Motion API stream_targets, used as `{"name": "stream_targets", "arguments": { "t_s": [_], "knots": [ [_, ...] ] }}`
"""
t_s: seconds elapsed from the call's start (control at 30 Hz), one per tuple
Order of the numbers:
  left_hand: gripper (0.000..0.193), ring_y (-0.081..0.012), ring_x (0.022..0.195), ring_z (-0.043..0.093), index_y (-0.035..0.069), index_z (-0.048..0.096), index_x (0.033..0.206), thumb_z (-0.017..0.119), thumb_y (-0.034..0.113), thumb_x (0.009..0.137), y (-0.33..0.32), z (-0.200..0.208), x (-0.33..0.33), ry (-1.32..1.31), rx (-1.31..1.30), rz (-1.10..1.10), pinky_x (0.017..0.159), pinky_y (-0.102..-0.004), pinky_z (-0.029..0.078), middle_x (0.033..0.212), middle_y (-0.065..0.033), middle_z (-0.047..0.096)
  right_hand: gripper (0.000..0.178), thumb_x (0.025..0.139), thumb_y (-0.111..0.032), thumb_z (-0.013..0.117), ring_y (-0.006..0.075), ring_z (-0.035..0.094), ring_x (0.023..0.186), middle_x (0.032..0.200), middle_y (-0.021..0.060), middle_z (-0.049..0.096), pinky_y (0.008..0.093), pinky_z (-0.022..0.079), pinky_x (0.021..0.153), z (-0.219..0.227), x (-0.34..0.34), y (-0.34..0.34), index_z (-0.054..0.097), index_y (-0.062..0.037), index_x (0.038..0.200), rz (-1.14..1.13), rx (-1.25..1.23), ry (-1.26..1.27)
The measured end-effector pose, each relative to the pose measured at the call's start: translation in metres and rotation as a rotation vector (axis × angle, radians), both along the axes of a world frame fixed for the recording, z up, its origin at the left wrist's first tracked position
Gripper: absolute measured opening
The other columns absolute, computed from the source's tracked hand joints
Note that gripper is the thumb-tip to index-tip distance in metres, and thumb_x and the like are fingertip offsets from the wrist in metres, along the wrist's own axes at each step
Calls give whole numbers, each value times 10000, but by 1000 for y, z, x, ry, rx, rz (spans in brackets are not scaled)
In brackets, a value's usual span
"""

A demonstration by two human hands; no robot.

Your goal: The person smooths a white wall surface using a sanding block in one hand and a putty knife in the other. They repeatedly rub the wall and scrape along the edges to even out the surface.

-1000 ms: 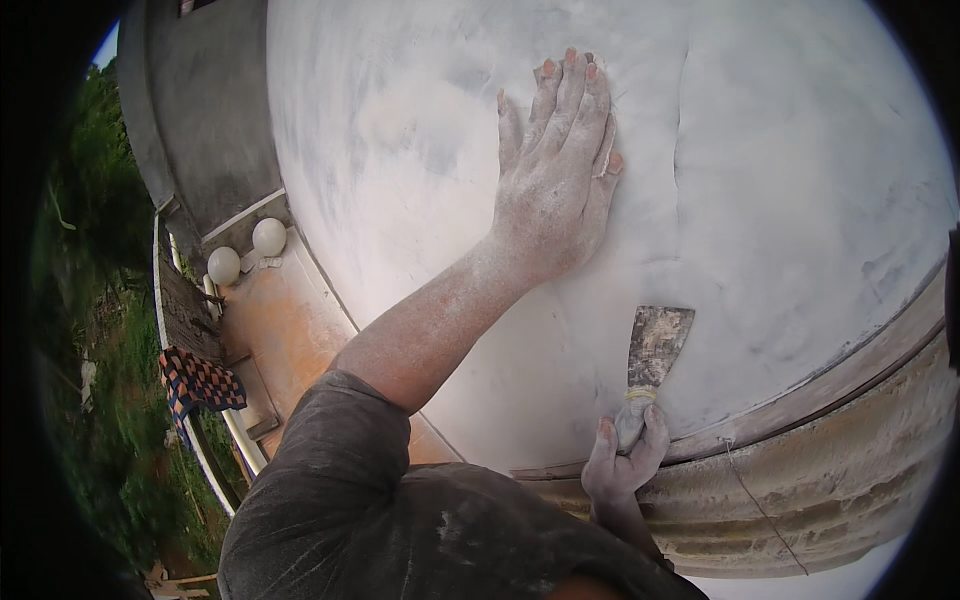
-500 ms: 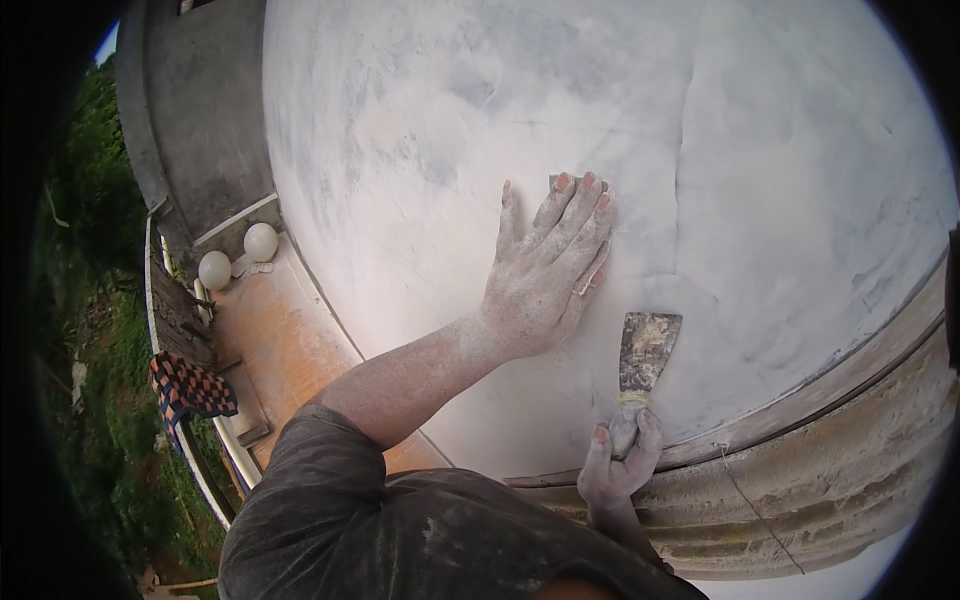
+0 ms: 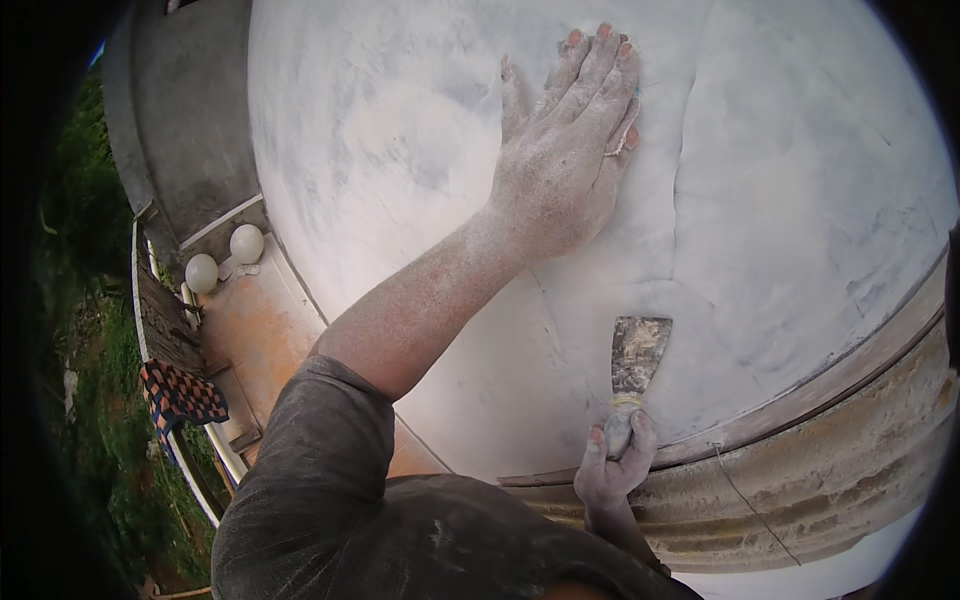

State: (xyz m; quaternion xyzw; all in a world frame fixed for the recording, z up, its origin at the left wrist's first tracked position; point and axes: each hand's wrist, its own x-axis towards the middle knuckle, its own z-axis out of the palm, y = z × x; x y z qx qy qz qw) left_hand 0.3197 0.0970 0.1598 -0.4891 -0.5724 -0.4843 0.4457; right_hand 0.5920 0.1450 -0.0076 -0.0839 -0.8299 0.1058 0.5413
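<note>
My left hand [image 3: 565, 155] lies palm-down against a white, dusty wall [image 3: 800, 190], fingers stretched upward and the smallest one spread away. Beneath it is a thin folded sheet, apparently sandpaper [image 3: 638, 100], mostly covered; its edges peek out by the fingertips and beside the thumb, which clamps it. Lower down, my right hand [image 3: 615, 468] grips the handle of a putty knife [image 3: 640, 355] between thumb and fingers. The worn, stained blade points up, in front of the wall; whether it touches cannot be told. White powder coats both hands.
A corrugated sheet roof [image 3: 780, 500] runs along the wall's lower right edge. At left, an orange-stained ledge [image 3: 250, 320] carries two white globes [image 3: 247, 243]. A checkered cloth [image 3: 185, 392] hangs over the railing, with greenery beyond. A grey wall [image 3: 195, 110] stands at upper left.
My left hand has slid up the wall with the sheet under it, its arm stretching out further. My right hand keeps its grip on the putty knife, shifting only slightly in view.
</note>
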Motion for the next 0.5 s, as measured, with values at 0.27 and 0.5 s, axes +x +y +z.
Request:
{"name": "stream_targets", "arguments": {
  "t_s": [0.27, 0.5],
  "knots": [
    [694, -470, 1524, 122, -14, 220, 1577, 487, 11, 937, -10, -49, 26, -40, -255, -123, 1166, -697, -1, 1622, -264, 240, 553, 880, -31, 694, 321, 521, 1192, 1304, 225, 510, 432, 433, 1028, 0, 2, 2, 447, 124, 1349, -15, 32, 4],
    [605, -349, 1531, 215, 31, 335, 1545, 528, 163, 987, 2, 1, 12, -28, 17, -60, 1150, -730, 84, 1606, -192, 327, 561, 890, 3, 672, 311, 517, 1200, 1337, 220, 477, 430, 433, 1041, -6, 2, 3, 417, 102, 1380, 29, -26, 12]
  ]
}}
